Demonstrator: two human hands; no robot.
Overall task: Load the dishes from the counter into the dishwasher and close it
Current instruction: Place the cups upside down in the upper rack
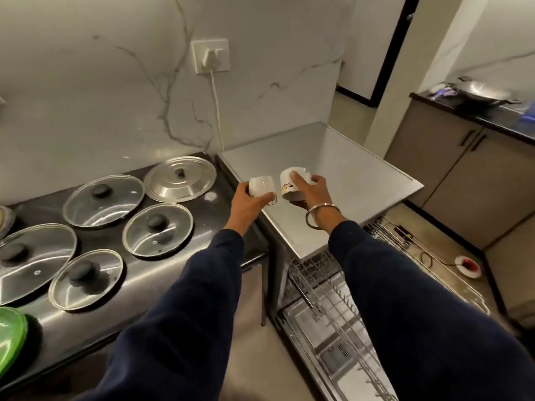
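- Left hand point(246, 202) is gripping a plain white cup point(261, 190), fingers curled round its side; cup is tipped over, held near centre frame above the seam between the dark table point(179, 273) and the steel top point(341, 180).
- Right hand point(308, 189) is gripping a second white cup point(289, 183) bearing a gold mark, thumb on the near side and fingers wrapped over the far side; a metal bangle point(321, 215) is sitting on that wrist.
- The two cups are lying just beside each other, apparently not touching.
- Dishwasher point(333, 328) is standing open at lower right, wire racks point(327, 287) pulled out below the arms; racks are looking bare where visible.
- Step in hand (judgement): carrying both cups down to the racks.
- To do it well: keeping the cups apart so they are not knocking together; turning each mouth-down; seating one at a time between prongs; releasing only once it is resting steady.
- Risk (judgement): glazed sides may be slipping in a one-handed hold.
- Count: cups, two, both in hand.
- Count: lids point(157, 230) on the dark table at left, five; four glass with black knobs, one all-metal point(180, 179).
- Count: one green plate point(10, 337) at the lower left edge, partly cut off.
- Lids and plate are waiting unloaded; door not yet closed; task is early (judgement).
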